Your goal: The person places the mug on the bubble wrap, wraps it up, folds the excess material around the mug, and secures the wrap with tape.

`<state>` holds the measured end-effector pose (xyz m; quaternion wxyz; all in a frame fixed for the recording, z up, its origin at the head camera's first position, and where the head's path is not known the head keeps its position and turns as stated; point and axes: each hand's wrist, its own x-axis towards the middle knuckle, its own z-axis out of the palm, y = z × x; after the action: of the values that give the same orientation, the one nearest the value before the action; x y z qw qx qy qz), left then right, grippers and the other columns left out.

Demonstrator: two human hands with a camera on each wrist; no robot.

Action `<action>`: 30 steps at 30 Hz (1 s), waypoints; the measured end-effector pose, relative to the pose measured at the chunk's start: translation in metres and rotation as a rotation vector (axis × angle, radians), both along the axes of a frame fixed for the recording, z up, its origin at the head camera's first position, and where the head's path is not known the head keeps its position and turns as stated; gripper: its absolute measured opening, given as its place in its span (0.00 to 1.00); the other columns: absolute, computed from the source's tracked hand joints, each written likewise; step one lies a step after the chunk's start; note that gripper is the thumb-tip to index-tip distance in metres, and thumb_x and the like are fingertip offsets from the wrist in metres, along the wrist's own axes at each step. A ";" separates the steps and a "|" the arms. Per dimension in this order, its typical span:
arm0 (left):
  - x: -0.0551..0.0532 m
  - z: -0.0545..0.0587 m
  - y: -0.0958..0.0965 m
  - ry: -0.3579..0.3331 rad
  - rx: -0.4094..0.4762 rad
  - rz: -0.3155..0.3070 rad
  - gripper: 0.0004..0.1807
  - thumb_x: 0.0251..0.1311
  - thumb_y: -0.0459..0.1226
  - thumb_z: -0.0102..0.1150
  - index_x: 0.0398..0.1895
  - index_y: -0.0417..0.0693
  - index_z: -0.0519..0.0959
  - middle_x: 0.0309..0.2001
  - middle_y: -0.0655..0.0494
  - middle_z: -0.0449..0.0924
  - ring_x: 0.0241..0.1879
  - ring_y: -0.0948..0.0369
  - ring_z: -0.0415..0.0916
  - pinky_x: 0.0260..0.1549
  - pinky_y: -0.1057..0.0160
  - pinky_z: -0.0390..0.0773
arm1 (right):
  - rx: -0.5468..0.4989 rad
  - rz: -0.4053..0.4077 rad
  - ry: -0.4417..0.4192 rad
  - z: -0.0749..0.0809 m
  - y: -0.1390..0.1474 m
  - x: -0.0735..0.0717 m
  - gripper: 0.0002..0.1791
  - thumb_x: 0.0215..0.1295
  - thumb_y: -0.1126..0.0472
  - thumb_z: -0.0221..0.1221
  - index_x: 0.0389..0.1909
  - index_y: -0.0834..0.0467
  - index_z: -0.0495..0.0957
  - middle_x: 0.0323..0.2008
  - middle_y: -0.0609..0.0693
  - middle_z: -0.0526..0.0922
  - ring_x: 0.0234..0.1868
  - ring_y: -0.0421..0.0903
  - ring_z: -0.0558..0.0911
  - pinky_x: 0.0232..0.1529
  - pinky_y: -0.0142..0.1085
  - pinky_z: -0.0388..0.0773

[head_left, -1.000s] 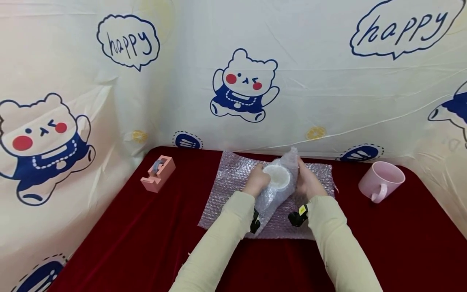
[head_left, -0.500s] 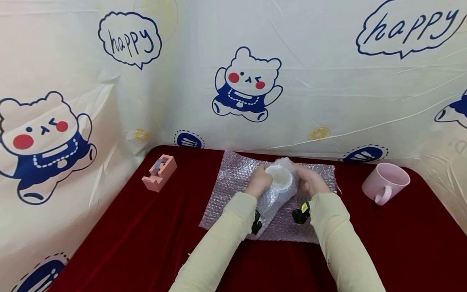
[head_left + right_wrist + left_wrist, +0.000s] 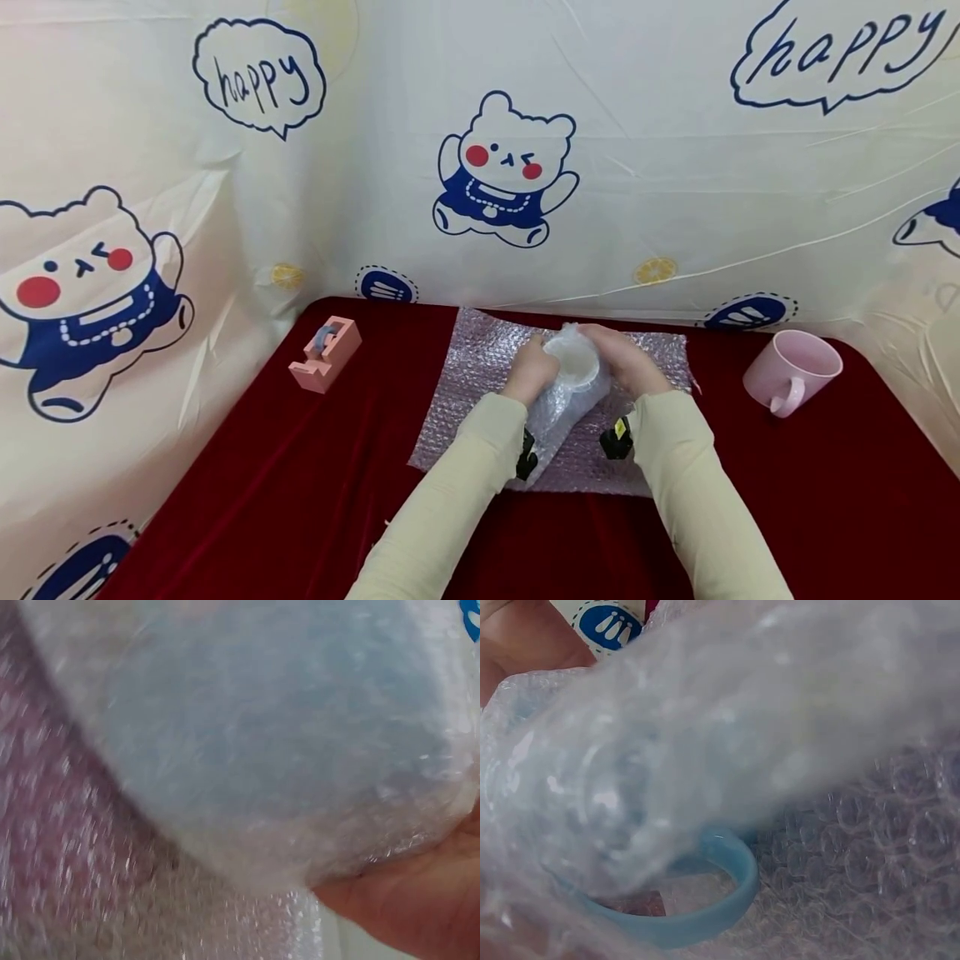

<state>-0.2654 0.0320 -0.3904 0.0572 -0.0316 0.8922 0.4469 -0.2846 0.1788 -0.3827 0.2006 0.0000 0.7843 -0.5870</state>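
Observation:
A light blue mug is partly wrapped in a sheet of bubble wrap, its handle showing in the left wrist view. In the head view the mug's pale round opening faces up toward the camera. My left hand grips the wrapped mug from the left, thumb near the rim. Around its far right side curls my right hand, holding the wrap against the mug. The right wrist view shows its thumb at the wrap's edge. Most fingertips are hidden behind the wrap.
Under the mug lies a flat bubble wrap sheet on the red cloth. A pink tape dispenser with blue tape stands at the left. To the right is a pink mug. Printed white fabric hangs behind the table.
My right hand has moved up and leftward over the mug's far side. The wrap corner that stood up there is now folded down near the rim. The left hand keeps its place.

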 end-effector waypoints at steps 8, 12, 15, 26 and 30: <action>0.000 0.001 0.000 0.014 0.018 0.001 0.23 0.54 0.26 0.48 0.56 0.34 0.72 0.51 0.37 0.79 0.46 0.47 0.77 0.48 0.54 0.77 | 0.203 0.044 0.063 0.001 -0.002 0.000 0.35 0.75 0.42 0.37 0.73 0.60 0.50 0.71 0.66 0.58 0.70 0.63 0.61 0.70 0.53 0.57; 0.000 0.000 0.000 -0.006 0.051 -0.009 0.25 0.52 0.25 0.47 0.57 0.34 0.71 0.51 0.38 0.79 0.45 0.48 0.76 0.46 0.55 0.78 | 0.224 0.059 0.102 -0.001 -0.001 0.000 0.34 0.76 0.44 0.37 0.73 0.61 0.51 0.71 0.67 0.57 0.70 0.64 0.60 0.71 0.54 0.56; -0.001 0.000 -0.001 -0.019 0.077 -0.016 0.28 0.48 0.24 0.48 0.58 0.34 0.70 0.52 0.38 0.78 0.45 0.48 0.76 0.45 0.56 0.78 | 0.216 0.066 0.137 -0.003 -0.001 0.002 0.34 0.76 0.45 0.37 0.73 0.62 0.52 0.71 0.67 0.57 0.70 0.63 0.60 0.71 0.53 0.57; 0.006 0.012 -0.012 -0.097 0.138 -0.099 0.26 0.60 0.34 0.50 0.61 0.30 0.68 0.56 0.35 0.75 0.53 0.43 0.74 0.54 0.49 0.75 | 0.283 0.024 0.207 -0.005 -0.005 0.001 0.31 0.76 0.48 0.40 0.71 0.62 0.57 0.70 0.66 0.60 0.70 0.64 0.61 0.70 0.54 0.57; 0.013 0.018 -0.020 -0.169 0.100 -0.167 0.31 0.69 0.44 0.43 0.66 0.28 0.61 0.63 0.33 0.68 0.61 0.41 0.69 0.61 0.46 0.70 | 0.346 0.019 0.206 -0.003 -0.005 0.001 0.31 0.76 0.47 0.39 0.71 0.61 0.56 0.71 0.65 0.58 0.71 0.65 0.58 0.71 0.56 0.54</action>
<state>-0.2526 0.0122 -0.3725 0.1707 0.0083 0.8603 0.4803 -0.2841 0.1741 -0.3861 0.1216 -0.0329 0.8898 -0.4386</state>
